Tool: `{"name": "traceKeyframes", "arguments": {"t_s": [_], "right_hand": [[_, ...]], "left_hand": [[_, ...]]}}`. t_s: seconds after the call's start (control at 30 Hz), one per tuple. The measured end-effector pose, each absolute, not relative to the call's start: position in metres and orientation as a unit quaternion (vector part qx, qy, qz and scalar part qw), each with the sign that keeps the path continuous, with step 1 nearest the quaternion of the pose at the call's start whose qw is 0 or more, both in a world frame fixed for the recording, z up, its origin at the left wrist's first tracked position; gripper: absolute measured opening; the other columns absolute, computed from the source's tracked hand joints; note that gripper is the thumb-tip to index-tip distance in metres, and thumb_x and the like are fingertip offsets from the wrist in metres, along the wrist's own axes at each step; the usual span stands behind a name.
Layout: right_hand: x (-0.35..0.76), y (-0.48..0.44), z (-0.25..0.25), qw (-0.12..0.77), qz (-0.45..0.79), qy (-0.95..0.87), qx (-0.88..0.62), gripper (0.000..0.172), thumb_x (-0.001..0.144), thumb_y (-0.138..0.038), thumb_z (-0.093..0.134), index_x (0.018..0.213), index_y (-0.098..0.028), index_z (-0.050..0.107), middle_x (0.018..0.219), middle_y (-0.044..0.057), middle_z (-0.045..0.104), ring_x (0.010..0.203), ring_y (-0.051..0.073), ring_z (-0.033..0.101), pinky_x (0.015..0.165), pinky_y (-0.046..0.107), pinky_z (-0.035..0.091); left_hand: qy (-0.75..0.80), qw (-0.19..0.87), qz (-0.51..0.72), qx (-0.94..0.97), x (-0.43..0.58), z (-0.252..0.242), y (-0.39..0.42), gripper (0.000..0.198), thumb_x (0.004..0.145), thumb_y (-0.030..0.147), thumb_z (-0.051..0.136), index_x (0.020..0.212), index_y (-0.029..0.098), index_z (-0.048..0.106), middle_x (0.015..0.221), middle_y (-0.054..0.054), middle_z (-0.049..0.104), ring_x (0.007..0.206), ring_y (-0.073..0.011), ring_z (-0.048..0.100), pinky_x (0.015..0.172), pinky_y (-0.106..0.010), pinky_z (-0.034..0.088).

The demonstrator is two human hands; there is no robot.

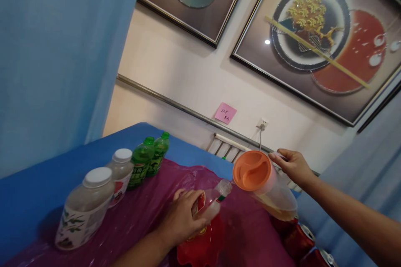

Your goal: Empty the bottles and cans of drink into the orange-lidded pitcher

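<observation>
Clear bottle (pixel 212 205) and pitcher (pixel 280 200) are both in your grasp, the bottle near the middle, the pitcher to its right. At the left, two white-capped jars (pixel 82 212) stand nearer you than the pair of green bottles (pixel 142 162). Further right, your left hand (pixel 184 217) wraps the bottle's red-labelled body, tilting its neck up and right, above the red dish (pixel 200 252) on the purple sheet (pixel 150 212). Expect smooth, slippery walls; whether they are glass or plastic you cannot tell, so hold it around the label. The mouth points just beside the pitcher's orange lid (pixel 252 171). Your right hand (pixel 290 164) clasps the pitcher's handle, its body tipped, yellowish liquid lying along the lower side. It looks like thin, light plastic, but that liquid should drag on your wrist; keep hold of the handle. Red cans (pixel 299 242) stand at the near right.
</observation>
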State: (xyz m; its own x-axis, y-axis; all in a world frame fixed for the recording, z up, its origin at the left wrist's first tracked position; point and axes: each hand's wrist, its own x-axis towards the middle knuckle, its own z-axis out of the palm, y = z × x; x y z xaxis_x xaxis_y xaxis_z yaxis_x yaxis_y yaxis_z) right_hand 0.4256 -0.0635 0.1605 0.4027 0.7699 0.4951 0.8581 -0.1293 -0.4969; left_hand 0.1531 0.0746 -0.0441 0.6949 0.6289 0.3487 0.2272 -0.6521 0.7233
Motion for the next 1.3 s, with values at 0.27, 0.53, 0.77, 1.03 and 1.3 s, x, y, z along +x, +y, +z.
{"name": "traceKeyframes", "arguments": {"t_s": [0.27, 0.53, 0.77, 1.03, 1.3], "right_hand": [[0.4261, -0.0646, 0.1606, 0.37, -0.071, -0.547, -0.748, 0.063, 0.071, -0.078, 0.061, 0.053, -0.026, 0.03, 0.055, -0.007, 0.02, 0.05, 0.009, 0.021, 0.044, 0.024, 0.019], [0.425, -0.0654, 0.1606, 0.377, -0.074, -0.558, -0.736, 0.064, 0.072, -0.078, 0.062, 0.051, -0.025, 0.033, 0.052, -0.007, 0.021, 0.049, 0.009, 0.023, 0.042, 0.024, 0.021], [0.4259, -0.0676, 0.1618, 0.371, -0.063, -0.544, -0.75, 0.062, 0.07, -0.076, 0.062, 0.053, -0.025, 0.032, 0.055, -0.007, 0.022, 0.051, 0.009, 0.024, 0.045, 0.024, 0.022], [0.427, -0.0679, 0.16, 0.38, -0.06, -0.549, -0.742, 0.063, 0.07, -0.078, 0.063, 0.052, -0.024, 0.035, 0.052, -0.007, 0.023, 0.048, 0.009, 0.024, 0.042, 0.023, 0.022], [0.4323, -0.0689, 0.1569, 0.381, -0.069, -0.556, -0.735, 0.061, 0.073, -0.074, 0.064, 0.052, -0.024, 0.036, 0.051, -0.007, 0.023, 0.049, 0.009, 0.024, 0.042, 0.023, 0.022]], "left_hand": [[0.245, 0.337, 0.304, 0.857, 0.1514, -0.0402, 0.0725, 0.037, 0.068, 0.032, 0.074, 0.103, 0.026, 0.063, 0.103, -0.002, 0.073, 0.1, -0.0262, 0.062, 0.105, -0.048, 0.031], [0.244, 0.325, 0.31, 0.86, 0.1524, -0.0396, 0.0713, 0.026, 0.073, 0.036, 0.072, 0.093, 0.025, 0.061, 0.092, 0.0, 0.07, 0.091, -0.0241, 0.062, 0.102, -0.047, 0.033], [0.245, 0.337, 0.301, 0.858, 0.1512, -0.0413, 0.0724, 0.035, 0.069, 0.033, 0.075, 0.101, 0.025, 0.062, 0.102, -0.002, 0.072, 0.1, -0.0267, 0.062, 0.107, -0.049, 0.028], [0.243, 0.341, 0.298, 0.858, 0.152, -0.0426, 0.0741, 0.039, 0.066, 0.03, 0.077, 0.102, 0.025, 0.062, 0.103, -0.001, 0.072, 0.101, -0.0268, 0.062, 0.108, -0.049, 0.029], [0.248, 0.33, 0.3, 0.86, 0.1521, -0.0461, 0.0749, 0.041, 0.064, 0.033, 0.079, 0.101, 0.027, 0.063, 0.111, -0.003, 0.073, 0.11, -0.0307, 0.061, 0.11, -0.051, 0.028]]}}
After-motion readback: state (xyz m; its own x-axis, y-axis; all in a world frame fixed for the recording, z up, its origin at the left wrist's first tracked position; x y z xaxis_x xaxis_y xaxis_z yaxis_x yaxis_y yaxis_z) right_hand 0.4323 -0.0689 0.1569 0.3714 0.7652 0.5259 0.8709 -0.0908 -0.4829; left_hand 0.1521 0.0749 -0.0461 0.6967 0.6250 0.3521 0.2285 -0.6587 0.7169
